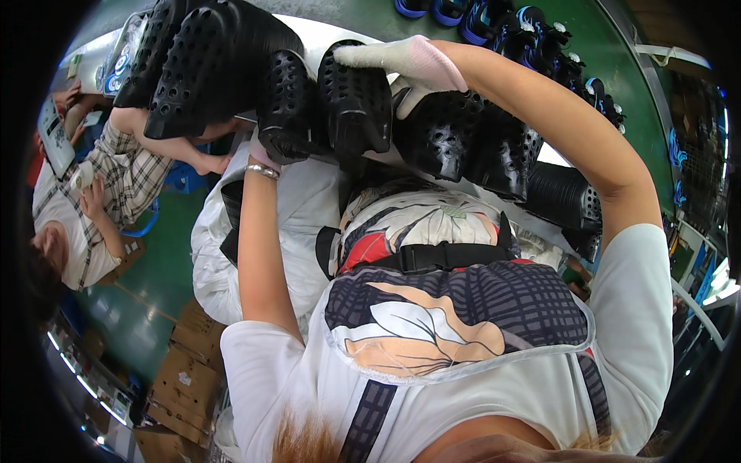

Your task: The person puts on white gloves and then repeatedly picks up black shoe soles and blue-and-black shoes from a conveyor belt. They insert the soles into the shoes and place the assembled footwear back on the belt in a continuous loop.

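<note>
In the middle of a row of black, hole-studded, shoe-shaped forms, my right hand (405,65) in a white and pink glove reaches over one form (356,108). Its fingers lie across the top and the thumb bends down on the right, so the hand grips that form. My left hand (265,151), in a pinkish glove with a metal band at the wrist, is at the lower left of the neighbouring form (289,104). That form hides its fingers. To the right lie further dark forms (440,135), and to the left a larger black one (216,65).
Beneath the forms is a white table (320,32). Blue-and-black footwear (482,19) stands in rows at the far right. A seated person in checked clothes (127,166) is at the left. White cloth bulk (309,201) lies beside my left arm; cardboard boxes (185,370) stand lower left.
</note>
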Demonstrator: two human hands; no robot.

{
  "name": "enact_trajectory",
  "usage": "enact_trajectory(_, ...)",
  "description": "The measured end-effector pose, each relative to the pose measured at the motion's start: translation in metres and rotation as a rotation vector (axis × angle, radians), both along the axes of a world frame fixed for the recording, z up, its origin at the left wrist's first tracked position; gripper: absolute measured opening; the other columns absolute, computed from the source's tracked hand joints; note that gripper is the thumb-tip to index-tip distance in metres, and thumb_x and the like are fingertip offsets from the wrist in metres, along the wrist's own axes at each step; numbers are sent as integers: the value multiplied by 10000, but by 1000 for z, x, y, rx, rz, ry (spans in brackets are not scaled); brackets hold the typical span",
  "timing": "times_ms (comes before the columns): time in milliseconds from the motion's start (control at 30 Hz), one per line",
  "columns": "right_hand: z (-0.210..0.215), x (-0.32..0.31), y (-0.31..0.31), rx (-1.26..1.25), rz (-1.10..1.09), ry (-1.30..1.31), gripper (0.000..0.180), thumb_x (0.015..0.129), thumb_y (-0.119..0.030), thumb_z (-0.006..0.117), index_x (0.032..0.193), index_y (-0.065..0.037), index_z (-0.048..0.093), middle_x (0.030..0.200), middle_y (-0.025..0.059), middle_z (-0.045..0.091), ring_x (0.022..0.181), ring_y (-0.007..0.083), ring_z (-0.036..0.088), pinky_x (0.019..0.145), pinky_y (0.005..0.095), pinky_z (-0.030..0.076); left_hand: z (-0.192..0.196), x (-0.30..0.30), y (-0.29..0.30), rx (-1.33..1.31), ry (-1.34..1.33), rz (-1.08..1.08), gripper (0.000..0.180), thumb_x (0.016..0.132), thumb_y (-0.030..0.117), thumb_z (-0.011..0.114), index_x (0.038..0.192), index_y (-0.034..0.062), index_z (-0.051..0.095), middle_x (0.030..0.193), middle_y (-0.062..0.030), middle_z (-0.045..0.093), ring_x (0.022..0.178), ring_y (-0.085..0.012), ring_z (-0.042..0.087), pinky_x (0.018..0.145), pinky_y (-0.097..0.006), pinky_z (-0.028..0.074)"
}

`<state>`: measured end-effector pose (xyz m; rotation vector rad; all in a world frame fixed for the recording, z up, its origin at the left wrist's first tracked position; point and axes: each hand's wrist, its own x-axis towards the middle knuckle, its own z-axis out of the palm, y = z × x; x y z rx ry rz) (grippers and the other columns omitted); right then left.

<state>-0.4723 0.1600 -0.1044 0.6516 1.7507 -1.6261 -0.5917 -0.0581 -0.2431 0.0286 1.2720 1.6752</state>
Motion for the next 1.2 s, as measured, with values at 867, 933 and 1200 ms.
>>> enact_trajectory(867, -116, -62, 21, 262, 959, -12, 575, 916, -382, 531, 1388, -71, 427, 1407, 109, 439, 1159, 211, 527, 983, 338, 434, -62, 37, -55, -86, 377, -131, 463, 1014, 404, 313, 1304, 94, 497, 1234, -46, 587, 1089, -203, 577, 942, -366, 488)
enact_trajectory(933, -128, -70, 11, 396, 1553, 337, 558, 896, -201, 647, 1392, -82, 423, 1422, 24, 445, 1206, 136, 487, 1063, 269, 346, -59, 39, -58, -96, 510, -216, 469, 1019, 414, 303, 1305, 96, 495, 1234, -42, 588, 1087, -200, 580, 939, -365, 491)
enact_trajectory(1200, -152, -50, -14, -77, 369, -473, 262, 915, -211, 614, 1129, -61, 637, 1073, 60, 657, 953, 173, 596, 850, 355, 489, 19, 63, -41, 51, -628, 335, 416, 980, 382, 357, 992, 74, 635, 920, -13, 657, 785, -119, 613, 693, -278, 527)
